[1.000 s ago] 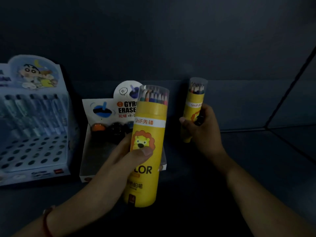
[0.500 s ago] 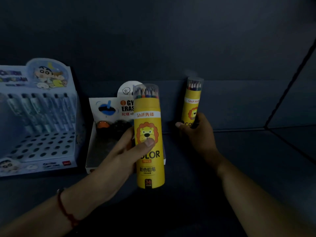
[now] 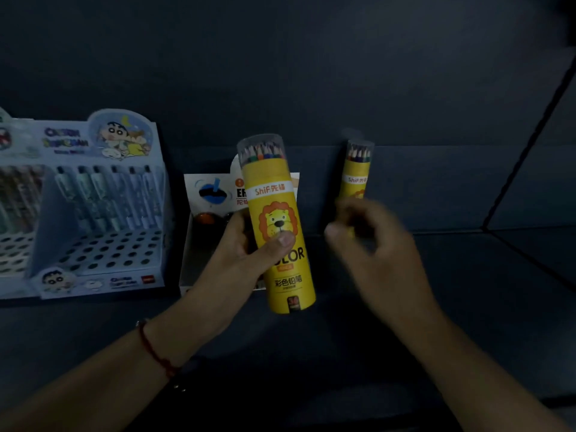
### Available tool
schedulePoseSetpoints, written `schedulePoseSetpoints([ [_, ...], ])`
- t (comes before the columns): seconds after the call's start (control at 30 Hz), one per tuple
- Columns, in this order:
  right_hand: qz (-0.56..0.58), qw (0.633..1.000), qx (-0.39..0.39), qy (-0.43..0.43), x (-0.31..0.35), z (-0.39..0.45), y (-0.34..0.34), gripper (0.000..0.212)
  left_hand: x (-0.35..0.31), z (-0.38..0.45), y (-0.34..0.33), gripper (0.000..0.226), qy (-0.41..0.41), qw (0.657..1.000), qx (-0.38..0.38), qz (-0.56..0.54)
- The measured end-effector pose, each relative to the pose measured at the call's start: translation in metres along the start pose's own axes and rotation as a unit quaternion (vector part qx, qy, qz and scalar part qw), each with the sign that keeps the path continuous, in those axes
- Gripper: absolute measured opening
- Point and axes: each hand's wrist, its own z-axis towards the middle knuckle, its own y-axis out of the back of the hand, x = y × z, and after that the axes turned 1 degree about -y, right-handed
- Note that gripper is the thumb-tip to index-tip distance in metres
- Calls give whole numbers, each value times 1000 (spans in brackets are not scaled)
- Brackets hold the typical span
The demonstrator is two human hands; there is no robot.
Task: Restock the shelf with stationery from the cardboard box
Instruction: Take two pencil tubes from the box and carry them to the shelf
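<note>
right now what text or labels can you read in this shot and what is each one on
"ShiF" with two Chinese characters: band on the yellow pencil tube gripped by the left hand.
"OLOR": same tube, first letter behind the thumb.
"彩色铅笔": same tube, lower down.
"ShiF": rear pencil tube on the shelf.
"ER": eraser box, rest hidden.
Pen display box: lettering too blurred to read.

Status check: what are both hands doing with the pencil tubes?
Left hand grips near pencil tube. Right hand blurred, in front of far tube standing on shelf. Eraser box close left.
</note>
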Motion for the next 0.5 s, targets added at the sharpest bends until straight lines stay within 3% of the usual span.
schedulePoseSetpoints([
  [0.07, -8, 988, 147, -37, 23, -39, -11, 54, -2, -2, -3, 60, -14, 1000, -12, 11],
  [0.1, -14, 981, 183, -56, 27, -51, -17, 64, -2, -4, -5, 60, -25, 999, -19, 28],
  [0.2, -19, 989, 143, -40, 24, -58, -28, 72, 0, -8, -10, 69, -56, 996, -4, 76],
  [0.3, 7, 992, 116, -42, 23, -45, -26, 50, 3, -11, -9, 70, -75, 991, 41, 100],
  [0.37, 26, 991, 120, -46, 17, -41, -17, 46, 3, -13, -7, 64, -91, 983, 74, 139],
  [0.43, 5, 993, 107, -50, 10, -35, -7, 49, 1, -16, -4, 58, -120, 955, 106, 248],
  [0.5, -11, 995, 79, -62, -4, -25, 4, 53, 3, -15, 0, 53, -155, 887, 118, 418],
])
